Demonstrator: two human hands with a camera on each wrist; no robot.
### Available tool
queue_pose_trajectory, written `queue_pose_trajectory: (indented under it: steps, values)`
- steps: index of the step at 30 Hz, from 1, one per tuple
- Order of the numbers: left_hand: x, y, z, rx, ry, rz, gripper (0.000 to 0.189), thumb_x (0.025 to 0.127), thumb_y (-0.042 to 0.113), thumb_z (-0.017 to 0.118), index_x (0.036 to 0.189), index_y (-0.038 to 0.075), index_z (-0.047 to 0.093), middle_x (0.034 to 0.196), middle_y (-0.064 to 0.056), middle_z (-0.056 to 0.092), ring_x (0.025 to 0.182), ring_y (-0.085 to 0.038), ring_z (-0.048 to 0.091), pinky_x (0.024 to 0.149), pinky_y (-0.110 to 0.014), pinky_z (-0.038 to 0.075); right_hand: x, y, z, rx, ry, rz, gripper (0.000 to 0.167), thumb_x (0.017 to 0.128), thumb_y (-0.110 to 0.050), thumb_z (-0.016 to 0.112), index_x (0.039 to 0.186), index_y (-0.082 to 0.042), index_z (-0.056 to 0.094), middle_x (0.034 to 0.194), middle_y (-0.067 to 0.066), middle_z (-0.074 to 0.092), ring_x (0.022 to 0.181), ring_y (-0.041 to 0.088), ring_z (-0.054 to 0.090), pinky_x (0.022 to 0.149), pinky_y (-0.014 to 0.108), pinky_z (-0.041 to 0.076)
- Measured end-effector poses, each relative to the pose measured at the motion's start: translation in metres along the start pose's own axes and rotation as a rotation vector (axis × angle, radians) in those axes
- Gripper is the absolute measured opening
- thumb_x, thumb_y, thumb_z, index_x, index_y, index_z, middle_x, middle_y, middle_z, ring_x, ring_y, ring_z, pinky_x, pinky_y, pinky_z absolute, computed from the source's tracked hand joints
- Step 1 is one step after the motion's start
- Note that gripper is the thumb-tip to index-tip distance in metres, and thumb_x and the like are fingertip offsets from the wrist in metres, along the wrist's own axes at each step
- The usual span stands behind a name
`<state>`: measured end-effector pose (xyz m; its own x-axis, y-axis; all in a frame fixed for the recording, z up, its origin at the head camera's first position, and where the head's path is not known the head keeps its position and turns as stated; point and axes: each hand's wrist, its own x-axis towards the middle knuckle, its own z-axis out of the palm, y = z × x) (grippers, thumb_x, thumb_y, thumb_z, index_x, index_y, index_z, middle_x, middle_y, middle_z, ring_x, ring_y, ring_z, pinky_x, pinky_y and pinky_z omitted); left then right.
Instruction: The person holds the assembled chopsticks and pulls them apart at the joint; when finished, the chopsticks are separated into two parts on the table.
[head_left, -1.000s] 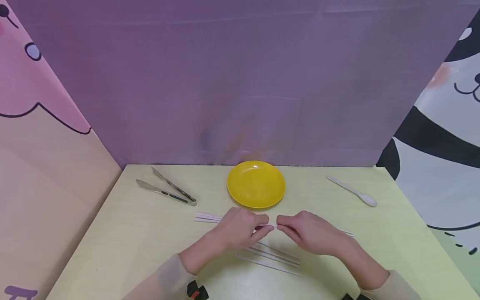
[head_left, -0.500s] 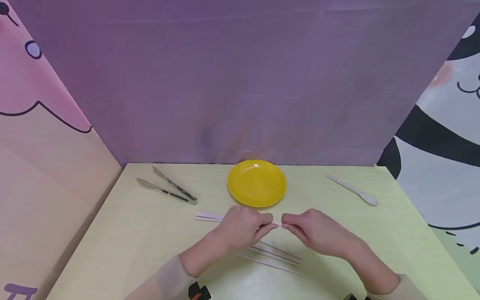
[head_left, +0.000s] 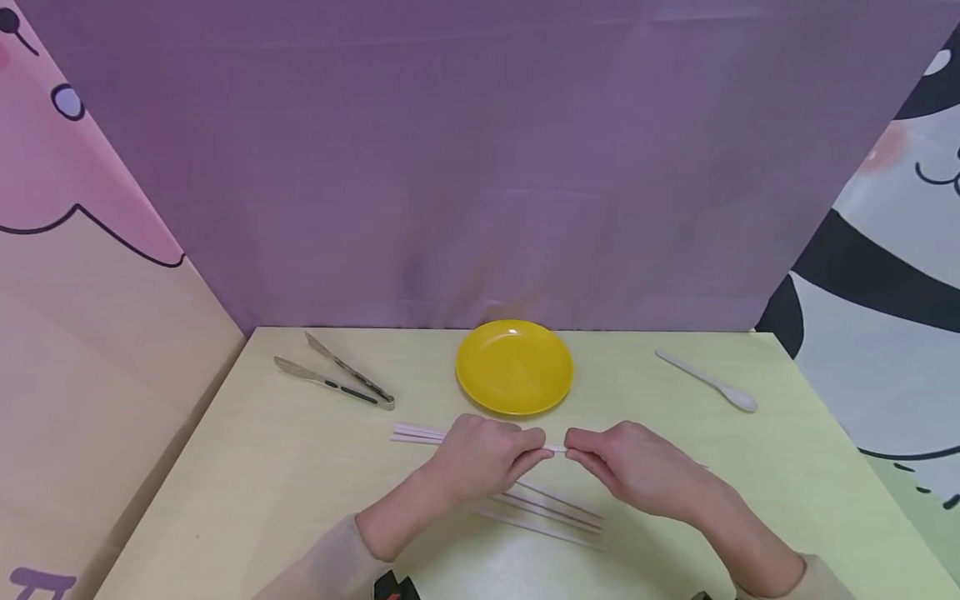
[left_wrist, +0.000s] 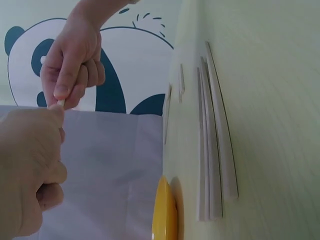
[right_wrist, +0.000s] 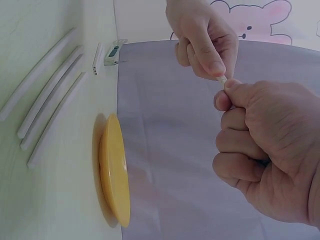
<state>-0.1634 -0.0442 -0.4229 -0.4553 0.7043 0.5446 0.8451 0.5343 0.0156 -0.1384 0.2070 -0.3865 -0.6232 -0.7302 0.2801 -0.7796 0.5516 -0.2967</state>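
So your right hand (head_left: 647, 471) has slid a bit toward the table's right edge since a second ago, your left hand (head_left: 483, 457) only a hair that way, and the gap between your fingertips is a touch wider, with more of the white stick showing. The plate and utensils look like they're staying put.

You've got that white stick (head_left: 557, 449) up in the air over the middle of the table (head_left: 225, 500), on the near side of the plate. Left thumb and forefinger are pinching one end, right thumb and forefinger the other, and your remaining fingers are curled in on both sides. Just a short bit is visible between them; can't tell how much is tucked inside your grip.

Below your hands, four loose sticks (left_wrist: 211, 145) lie slanted, roughly side by side. There's a small bundle of sticks (head_left: 416, 434) sticking out past your left hand toward the left edge.

The yellow plate (head_left: 514, 367) is by the middle of the back edge, the metal tongs (head_left: 352, 392) are spread near the back left corner, and the pale spoon (head_left: 738, 398) is near the back right corner.
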Motion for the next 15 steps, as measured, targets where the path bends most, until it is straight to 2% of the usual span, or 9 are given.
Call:
queue_pose_trajectory:
  steps: [4,11,15]
  values:
    - [0.0026,0.0034,0.0015,-0.013,-0.029,-0.019,0.037,0.104,0.037,0.068,0.075,0.021,0.053,0.056,0.011,0.036,0.049,-0.003,0.039,0.048,-0.016,0.016,-0.0023,0.0026,-0.0019,-0.003,-0.010,-0.008,0.028,0.107,-0.016,0.065,0.084,-0.023,0.049,0.068,-0.019,0.019,0.061,-0.011,0.015,0.058,0.008,0.020]
    - [0.0007,-0.0013,0.0029,-0.074,-0.077,0.040,0.037,0.104,0.035,0.069,0.075,0.020,0.052,0.057,0.010,0.035,0.049,-0.002,0.035,0.051,-0.016,0.013,-0.0037,0.0085,-0.0033,0.089,-0.079,-0.033,0.029,0.107,-0.014,0.064,0.084,-0.022,0.049,0.069,-0.018,0.019,0.061,-0.012,0.015,0.058,0.008,0.019]
    - [-0.0003,-0.0010,0.0004,-0.051,-0.089,-0.016,0.036,0.106,0.036,0.066,0.076,0.020,0.053,0.057,0.010,0.036,0.050,-0.003,0.036,0.049,-0.017,0.016,-0.0002,0.0099,0.0005,0.073,-0.052,-0.019,0.028,0.107,-0.015,0.065,0.084,-0.022,0.049,0.069,-0.019,0.019,0.061,-0.011,0.014,0.058,0.008,0.019]
